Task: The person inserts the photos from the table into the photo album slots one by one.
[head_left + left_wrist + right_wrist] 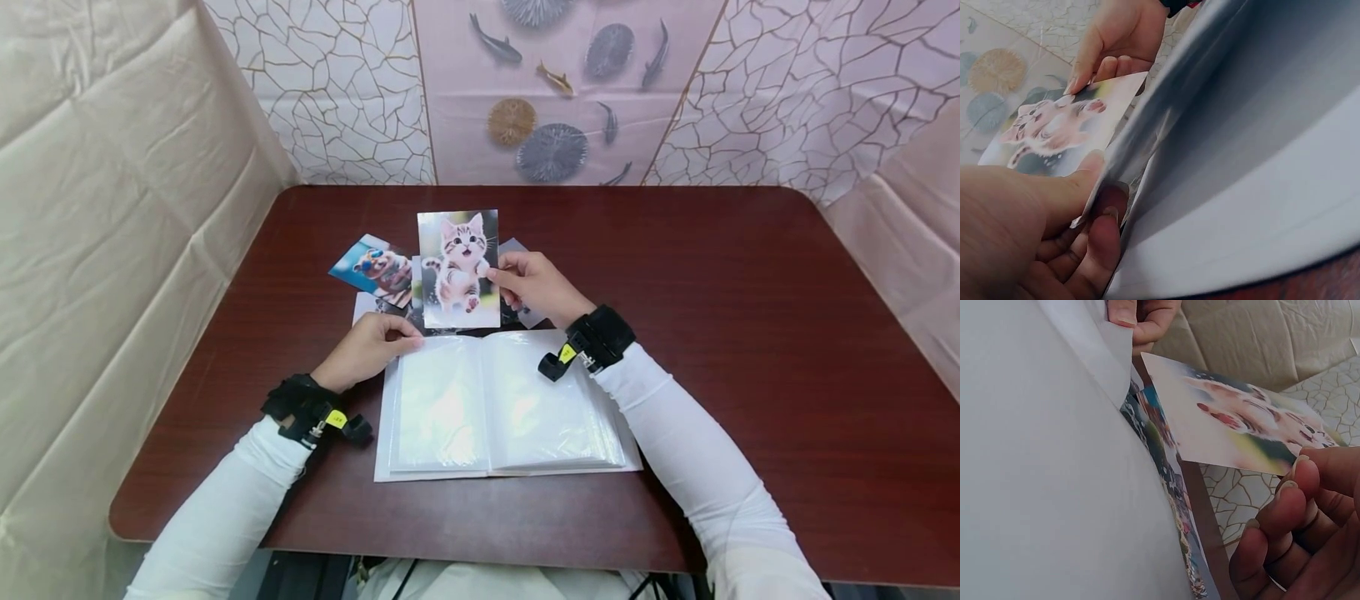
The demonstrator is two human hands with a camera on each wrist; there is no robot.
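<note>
A photo of a kitten (459,271) stands over the top edge of an open photo album (442,408) with clear pocket pages. Its right edge is pinched between the thumb and fingers of my right hand (536,283). My left hand (367,346) pinches the top left corner of the album's left page, thumb on top and fingers underneath. In the left wrist view, the photo's lower edge (1129,100) lies close to the opening of the lifted page sleeve (1147,119). Both pockets that face up show no picture.
Behind the album lie several loose photos, among them one of an animal on a blue background (378,271), partly hidden by the kitten photo. The dark red-brown table (750,375) extends on both sides. A patterned cloth (555,92) hangs behind it.
</note>
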